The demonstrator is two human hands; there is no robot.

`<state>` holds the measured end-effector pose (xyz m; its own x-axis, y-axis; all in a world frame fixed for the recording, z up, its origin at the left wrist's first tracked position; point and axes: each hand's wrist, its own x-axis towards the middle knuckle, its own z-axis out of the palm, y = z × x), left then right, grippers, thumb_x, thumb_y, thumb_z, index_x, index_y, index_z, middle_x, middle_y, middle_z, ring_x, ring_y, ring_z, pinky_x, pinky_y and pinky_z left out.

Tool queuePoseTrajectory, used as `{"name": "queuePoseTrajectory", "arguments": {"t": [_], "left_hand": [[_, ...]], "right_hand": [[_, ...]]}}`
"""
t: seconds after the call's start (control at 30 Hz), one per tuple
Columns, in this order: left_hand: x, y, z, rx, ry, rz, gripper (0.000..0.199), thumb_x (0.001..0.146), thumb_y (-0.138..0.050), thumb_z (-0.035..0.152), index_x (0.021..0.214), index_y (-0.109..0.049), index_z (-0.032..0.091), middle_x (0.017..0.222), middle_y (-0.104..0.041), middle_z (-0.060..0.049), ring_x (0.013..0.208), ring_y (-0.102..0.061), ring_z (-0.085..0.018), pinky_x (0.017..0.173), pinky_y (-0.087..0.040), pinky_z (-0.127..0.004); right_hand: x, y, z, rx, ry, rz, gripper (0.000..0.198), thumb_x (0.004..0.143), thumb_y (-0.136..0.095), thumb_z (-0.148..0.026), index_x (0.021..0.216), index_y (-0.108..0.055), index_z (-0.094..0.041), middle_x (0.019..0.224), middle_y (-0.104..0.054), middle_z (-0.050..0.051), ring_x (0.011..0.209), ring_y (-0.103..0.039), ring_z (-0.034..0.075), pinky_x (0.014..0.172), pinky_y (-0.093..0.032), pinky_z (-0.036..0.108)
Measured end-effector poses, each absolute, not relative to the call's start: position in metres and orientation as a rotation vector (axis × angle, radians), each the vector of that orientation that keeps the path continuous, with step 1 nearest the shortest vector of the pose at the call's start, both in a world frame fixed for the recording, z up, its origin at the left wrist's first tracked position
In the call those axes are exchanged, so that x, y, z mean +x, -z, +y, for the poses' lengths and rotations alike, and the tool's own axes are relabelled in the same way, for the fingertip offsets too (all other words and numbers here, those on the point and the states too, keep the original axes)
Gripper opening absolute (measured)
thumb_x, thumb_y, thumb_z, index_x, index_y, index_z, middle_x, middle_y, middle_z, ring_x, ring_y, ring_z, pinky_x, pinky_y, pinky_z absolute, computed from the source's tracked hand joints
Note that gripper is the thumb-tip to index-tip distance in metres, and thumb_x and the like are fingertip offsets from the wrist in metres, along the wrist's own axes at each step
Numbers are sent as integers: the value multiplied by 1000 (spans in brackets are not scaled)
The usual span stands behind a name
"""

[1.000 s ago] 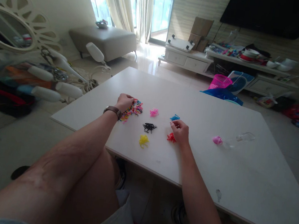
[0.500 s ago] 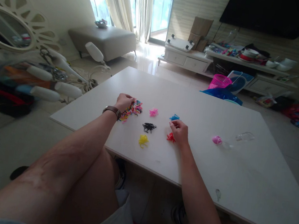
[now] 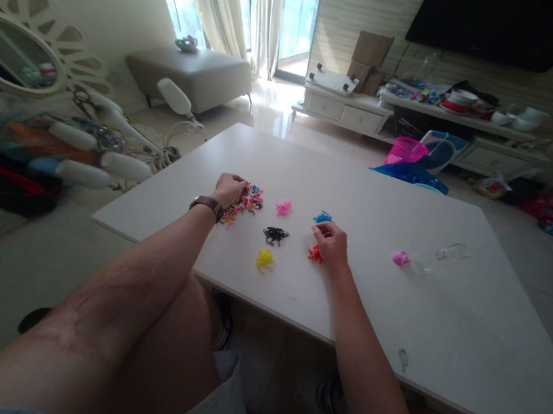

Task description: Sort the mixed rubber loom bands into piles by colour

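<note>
My left hand, with a watch on its wrist, reaches to a mixed pile of small multicoloured pieces that look like little rubber bands. Its fingertips are pinched at the pile's edge; anything between them is too small to make out. My right hand hovers beside the red pile, partly covering it, thumb and fingers drawn together. What they hold, if anything, does not show. Just beyond those fingers lies the blue pile. Between the hands are pink, black and yellow piles.
On the white table, a clear bottle-like object with a pink round part lies to the right. A small dull patch is near the front edge. Beyond the table stands a pink basket.
Almost nothing differs. Both hands stay at the same places, and the piles look unchanged.
</note>
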<state>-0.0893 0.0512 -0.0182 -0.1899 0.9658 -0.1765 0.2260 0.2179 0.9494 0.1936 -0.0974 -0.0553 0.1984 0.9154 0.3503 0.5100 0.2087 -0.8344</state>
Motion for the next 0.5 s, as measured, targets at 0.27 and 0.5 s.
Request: {"name": "queuePoseTrajectory", "arguments": {"t": [0.27, 0.5], "left_hand": [[-88, 15, 49, 1129, -1063, 1598, 13, 78, -72, 11, 69, -63, 12, 62, -63, -6, 56, -62, -13, 63, -53, -25], [-91, 22, 54, 1107, -1031, 1617, 11, 77, -72, 11, 68, -65, 12, 59, -62, -4, 55, -59, -13, 60, -51, -24]], "right_hand": [[193, 55, -98, -1445, -518, -1448, 19, 82, -61, -36, 73, -67, -20, 72, -67, 2, 66, -56, 16, 66, -47, 30], [193, 55, -98, -1450, -516, -1459, 19, 81, -60, -35, 73, -68, -20, 73, -68, 2, 66, -56, 17, 66, -47, 30]]}}
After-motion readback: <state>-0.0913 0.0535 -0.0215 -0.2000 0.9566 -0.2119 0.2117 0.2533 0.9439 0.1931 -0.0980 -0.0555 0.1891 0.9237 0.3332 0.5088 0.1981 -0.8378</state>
